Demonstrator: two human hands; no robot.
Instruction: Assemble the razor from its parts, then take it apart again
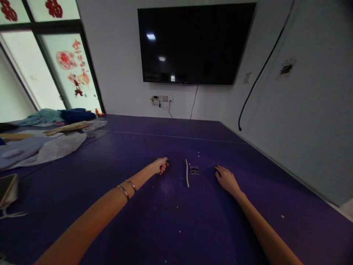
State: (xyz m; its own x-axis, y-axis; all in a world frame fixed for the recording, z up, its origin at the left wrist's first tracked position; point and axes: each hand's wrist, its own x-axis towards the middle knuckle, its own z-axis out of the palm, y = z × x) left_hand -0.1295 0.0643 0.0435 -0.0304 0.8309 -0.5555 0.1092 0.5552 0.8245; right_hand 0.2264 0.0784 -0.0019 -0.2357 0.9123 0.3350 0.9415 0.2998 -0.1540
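Note:
My left hand [162,166], at the end of the forearm with two bracelets [127,189], is closed around a small tool with a dark tip [167,161]. Most of that tool is hidden by the fingers, so its kind is unclear. Palm down on the purple surface [165,221], my right hand [226,179] rests with fingers stretched and holds nothing. Between the hands lies a thin, pale, slightly bent strip [187,173], nearer the left one. Just right of the strip is a small clear pack with dark pieces [194,170].
Small white bits [198,154] are scattered on the surface. To the left lie plastic sheeting [60,147], a blue cloth [77,115] and a dark flat object with a pale edge [8,189]. A black cable [261,70] hangs at the right wall.

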